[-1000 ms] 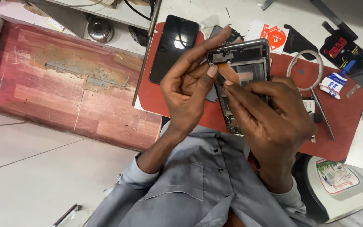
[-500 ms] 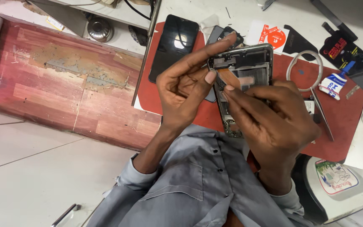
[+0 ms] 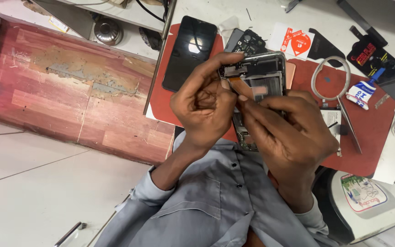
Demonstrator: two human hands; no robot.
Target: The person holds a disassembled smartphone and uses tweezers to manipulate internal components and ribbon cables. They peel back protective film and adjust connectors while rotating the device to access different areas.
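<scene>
Both hands meet over an opened phone (image 3: 262,77), a dark-framed handset with its back off and its inner parts bare, held just above the red mat (image 3: 371,132) that covers the middle of the desk (image 3: 270,18). The left hand (image 3: 204,103) curls around the phone's left edge, its forefinger stretched along the far rim and its thumb tucked in by the copper-coloured strip inside; that grip seems meant to steady the frame and keep it tilted toward the eyes. The right hand (image 3: 286,130) comes in from the near right, fingers bunched together with the tips pressed at the same spot inside the frame, close against the left thumb. Whether they pinch a small part or a tool there cannot be told, as the fingers hide it. The near end of the phone disappears under the right palm.

The surrounding things lie within reach but clear of the hands. A dark glass screen panel (image 3: 189,52) rests flat on the mat to the left, apart from the phone, probably set aside so it takes no scratches. A black inner cover piece (image 3: 248,42) lies just beyond the phone. To the right sit a coiled white cable (image 3: 328,77), a small blue and white glue tube (image 3: 362,93) and slim metal tweezers (image 3: 349,126), all on the mat. Off the desk on the left, a worn red bench top (image 3: 65,87) stands lower.
</scene>
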